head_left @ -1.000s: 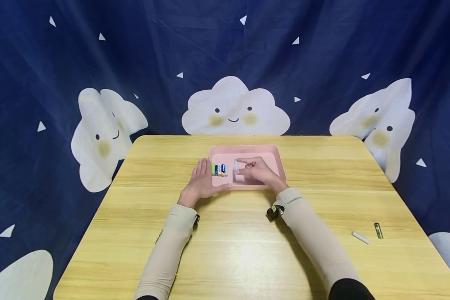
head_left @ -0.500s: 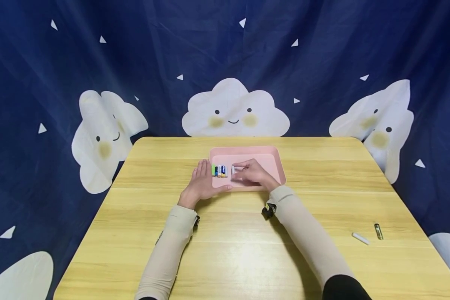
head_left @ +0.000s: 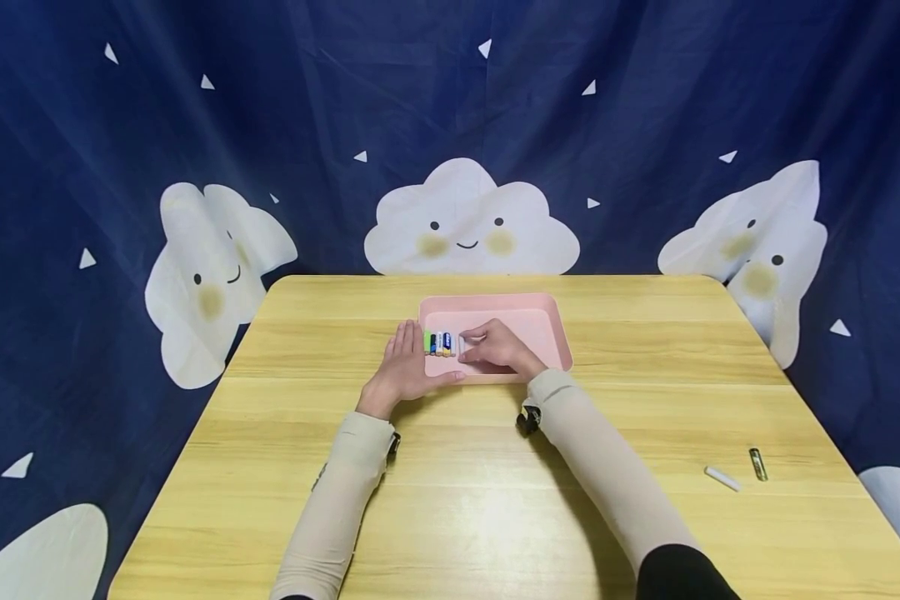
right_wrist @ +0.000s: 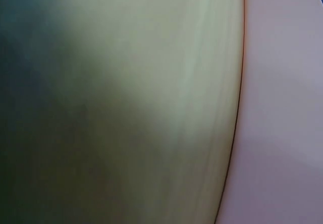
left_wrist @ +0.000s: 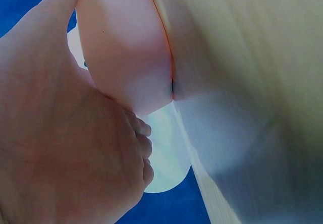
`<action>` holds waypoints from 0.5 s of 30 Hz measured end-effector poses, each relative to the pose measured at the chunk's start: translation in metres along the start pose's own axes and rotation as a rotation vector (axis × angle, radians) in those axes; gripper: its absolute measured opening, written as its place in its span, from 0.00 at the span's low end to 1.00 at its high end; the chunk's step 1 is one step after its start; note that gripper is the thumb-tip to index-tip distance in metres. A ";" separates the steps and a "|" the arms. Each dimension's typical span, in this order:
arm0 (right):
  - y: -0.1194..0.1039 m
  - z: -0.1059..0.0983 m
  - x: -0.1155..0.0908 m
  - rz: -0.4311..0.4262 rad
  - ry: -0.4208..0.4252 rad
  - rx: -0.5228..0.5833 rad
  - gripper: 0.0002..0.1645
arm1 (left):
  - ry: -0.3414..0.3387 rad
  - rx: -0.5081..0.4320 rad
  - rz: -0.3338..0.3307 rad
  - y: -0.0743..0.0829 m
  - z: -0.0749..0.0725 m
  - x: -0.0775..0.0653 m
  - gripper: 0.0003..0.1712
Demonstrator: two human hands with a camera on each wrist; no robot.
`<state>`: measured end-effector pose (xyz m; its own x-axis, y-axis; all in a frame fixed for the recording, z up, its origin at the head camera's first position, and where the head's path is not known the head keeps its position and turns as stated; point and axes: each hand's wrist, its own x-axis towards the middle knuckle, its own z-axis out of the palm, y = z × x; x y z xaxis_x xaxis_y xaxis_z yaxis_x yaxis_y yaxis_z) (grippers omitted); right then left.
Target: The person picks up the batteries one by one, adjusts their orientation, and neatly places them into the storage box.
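A shallow pink tray (head_left: 521,321) lies at the far middle of the table. Inside its left end, several batteries (head_left: 439,343) in green, blue, white and yellow stand side by side in a row. My left hand (head_left: 401,368) rests along the tray's left end with straight fingers, its thumb on the front rim; the left wrist view shows the palm (left_wrist: 70,148) against the tray's outer wall. My right hand (head_left: 498,345) is low inside the tray, pinching a white battery (head_left: 462,345) between thumb and finger just right of the row. The right wrist view shows only tray wall and table.
On the right side of the table (head_left: 450,517) lie a white stick-shaped battery (head_left: 722,478) and a dark and gold battery (head_left: 757,464). A blue curtain (head_left: 450,92) with cloud prints hangs behind the table's far edge.
My right hand has moved left and down into the tray, bringing the white battery close to the row. The left hand has stayed in place.
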<state>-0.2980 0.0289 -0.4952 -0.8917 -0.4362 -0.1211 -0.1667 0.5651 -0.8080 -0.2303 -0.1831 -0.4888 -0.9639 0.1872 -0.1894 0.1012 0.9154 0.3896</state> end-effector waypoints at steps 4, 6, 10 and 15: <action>0.000 0.003 0.003 0.001 -0.004 -0.006 0.35 | 0.000 0.006 0.001 0.000 0.000 0.000 0.77; -0.001 0.004 0.004 0.002 -0.010 -0.009 0.35 | -0.002 0.006 -0.001 0.000 0.001 0.000 0.77; -0.003 0.004 0.005 -0.006 -0.013 -0.025 0.35 | -0.002 0.001 0.002 -0.001 0.001 0.000 0.77; -0.004 0.004 0.004 -0.004 -0.015 -0.041 0.35 | 0.007 0.000 0.012 0.004 -0.004 -0.006 0.76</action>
<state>-0.2987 0.0220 -0.4945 -0.8846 -0.4489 -0.1267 -0.1876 0.5912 -0.7844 -0.2255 -0.1816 -0.4826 -0.9644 0.1953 -0.1783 0.1126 0.9133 0.3914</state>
